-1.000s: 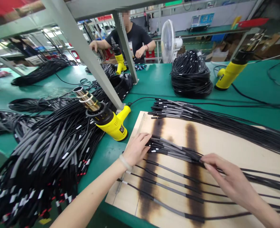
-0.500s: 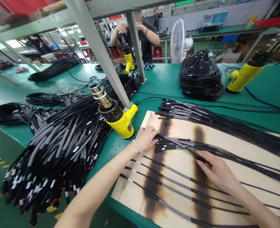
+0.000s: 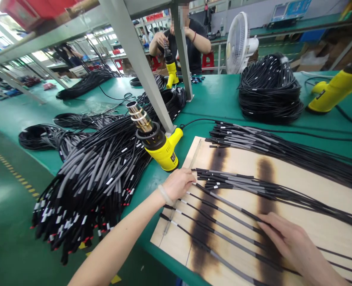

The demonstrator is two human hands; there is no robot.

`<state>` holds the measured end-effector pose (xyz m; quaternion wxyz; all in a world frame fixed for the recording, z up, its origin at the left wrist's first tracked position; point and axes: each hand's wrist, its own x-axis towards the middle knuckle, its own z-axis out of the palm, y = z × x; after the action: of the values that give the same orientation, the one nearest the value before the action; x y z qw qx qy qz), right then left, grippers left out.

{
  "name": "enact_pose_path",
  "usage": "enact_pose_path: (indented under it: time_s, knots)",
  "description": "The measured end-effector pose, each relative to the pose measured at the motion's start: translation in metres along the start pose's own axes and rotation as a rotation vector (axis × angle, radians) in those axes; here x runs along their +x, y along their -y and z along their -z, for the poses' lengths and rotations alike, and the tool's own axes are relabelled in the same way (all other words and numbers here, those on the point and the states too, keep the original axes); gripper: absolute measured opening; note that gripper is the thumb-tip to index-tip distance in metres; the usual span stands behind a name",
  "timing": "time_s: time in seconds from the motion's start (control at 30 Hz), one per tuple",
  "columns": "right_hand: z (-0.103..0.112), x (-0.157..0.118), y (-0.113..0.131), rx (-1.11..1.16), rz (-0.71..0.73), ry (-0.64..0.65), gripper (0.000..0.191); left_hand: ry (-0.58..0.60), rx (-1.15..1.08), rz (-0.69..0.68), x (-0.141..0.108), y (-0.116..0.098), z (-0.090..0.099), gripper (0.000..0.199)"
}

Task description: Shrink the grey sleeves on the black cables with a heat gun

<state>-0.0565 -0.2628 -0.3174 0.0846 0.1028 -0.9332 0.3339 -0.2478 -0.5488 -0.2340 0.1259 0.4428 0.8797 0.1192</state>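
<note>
My left hand is closed around the end of a black cable near the left edge of a wooden board. Farther along, my right hand pinches the same cable, which has a grey sleeved section between the two hands. Below it, several similar cables lie side by side across the board, with white labels near their left ends. Just above my hands rests a loose bunch of sleeved cables. Two dark scorched bands cross the board under the cables.
A yellow heat gun stands nozzle-up left of the board, beside a metal post. Piled cables hang over the table edge. Behind the board lie more cables, a big coil and another heat gun. A person sits opposite.
Both hands have moved the cable down from across the loose bunch to just above the row of cables. The camera view has shifted, so the scene appears farther right.
</note>
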Motion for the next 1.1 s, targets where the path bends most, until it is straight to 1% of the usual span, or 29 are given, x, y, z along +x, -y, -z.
enact_pose_path:
  time_s: [0.13, 0.3, 0.43, 0.57, 0.67, 0.77, 0.83, 0.93, 1.1]
  knots:
    - [0.002, -0.001, 0.0, -0.058, 0.023, -0.047, 0.019, -0.052, -0.029, 0.005, -0.007, 0.006, 0.0, 0.023]
    - [0.0, 0.001, 0.001, -0.083, 0.058, -0.099, 0.023, -0.006, -0.062, 0.034, -0.014, 0.014, 0.001, 0.027]
    - [-0.005, 0.003, 0.001, -0.017, 0.054, -0.071, 0.019, 0.024, -0.045, 0.068, -0.017, 0.018, 0.0, 0.031]
    - [-0.007, 0.006, 0.002, 0.027, 0.016, -0.054, 0.017, 0.053, -0.031, 0.079, -0.017, 0.02, 0.0, 0.033]
    - [-0.008, 0.009, 0.003, 0.049, -0.011, -0.013, 0.016, 0.071, -0.022, 0.08, -0.015, 0.021, 0.0, 0.034]
    - [-0.01, 0.009, 0.003, 0.06, -0.025, 0.008, 0.017, 0.095, 0.028, 0.09, -0.013, 0.02, -0.002, 0.035]
    - [-0.01, 0.008, 0.002, 0.041, -0.009, 0.002, 0.018, 0.107, 0.085, 0.101, -0.013, 0.02, -0.003, 0.037]
    - [-0.004, 0.006, 0.001, -0.02, 0.033, -0.015, 0.02, 0.114, 0.14, 0.12, -0.014, 0.019, -0.004, 0.037]
    - [0.018, 0.008, 0.008, -0.104, 0.109, -0.022, 0.027, 0.164, 0.22, 0.12, -0.016, 0.016, -0.003, 0.043]
